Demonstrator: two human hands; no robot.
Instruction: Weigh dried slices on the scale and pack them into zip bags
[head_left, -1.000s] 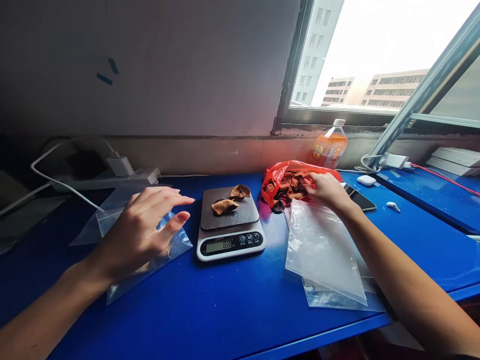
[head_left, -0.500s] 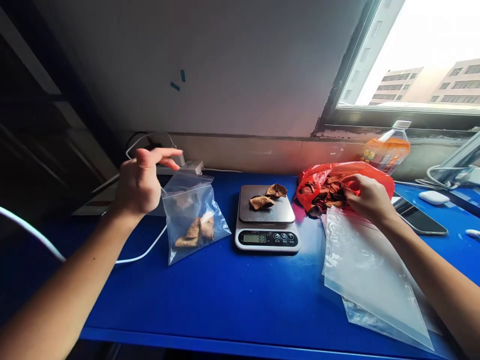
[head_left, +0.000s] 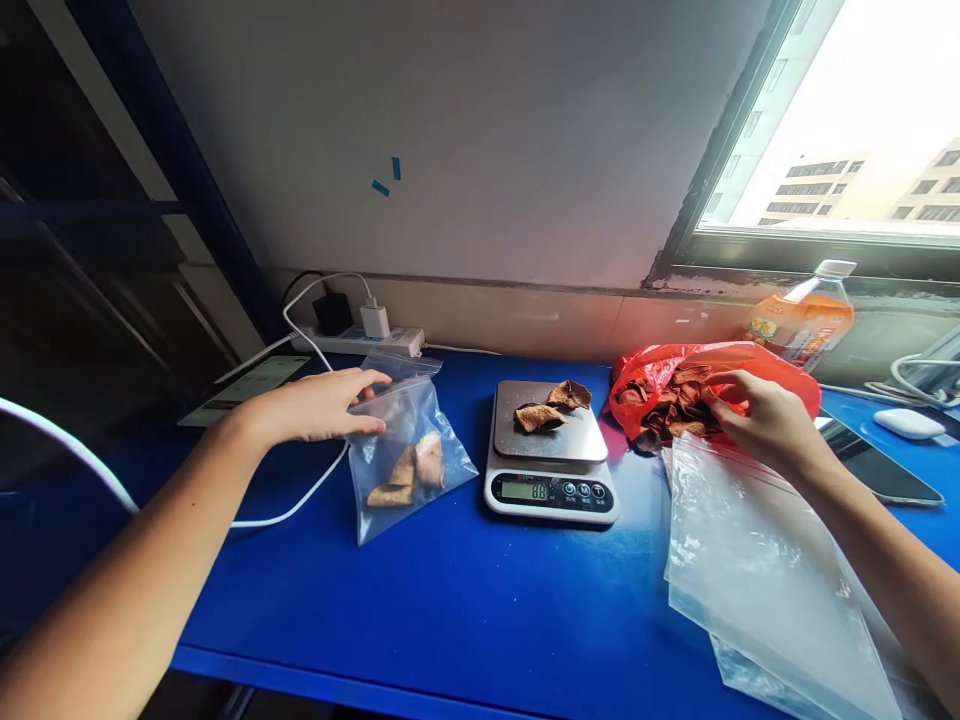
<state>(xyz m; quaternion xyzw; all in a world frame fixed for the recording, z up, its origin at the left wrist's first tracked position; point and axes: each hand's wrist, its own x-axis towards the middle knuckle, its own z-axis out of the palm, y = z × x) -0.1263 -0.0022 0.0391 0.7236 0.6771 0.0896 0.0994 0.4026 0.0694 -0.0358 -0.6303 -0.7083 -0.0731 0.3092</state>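
Observation:
My left hand (head_left: 326, 408) is open, thumb and fingers apart, at the top of a clear zip bag (head_left: 382, 440) holding several pale brown dried pieces (head_left: 405, 470). Whether it touches the plastic I cannot tell. My right hand (head_left: 769, 418) reaches into a red plastic bag (head_left: 795, 375), its fingers curled in a pinch at the dark dried slices (head_left: 675, 400); the fingertips are partly lost among them. Between my hands stands a white digital scale (head_left: 551, 495), its display reading about 88, decimal point unclear. Two curled dried slices (head_left: 541, 417) lie on its metal plate.
Flat clear zip bags (head_left: 757, 540) lie under my right forearm. Behind the red bag stands an orange drink bottle (head_left: 810, 315). A phone (head_left: 877, 465) and white earphone case (head_left: 909, 424) lie at right. A power strip (head_left: 405, 342) and white cable (head_left: 289, 520) are at left.
My left hand has come down from above to the top of the clear bag, its fingers opening. My right hand stays at the red bag. The view has shifted slightly.

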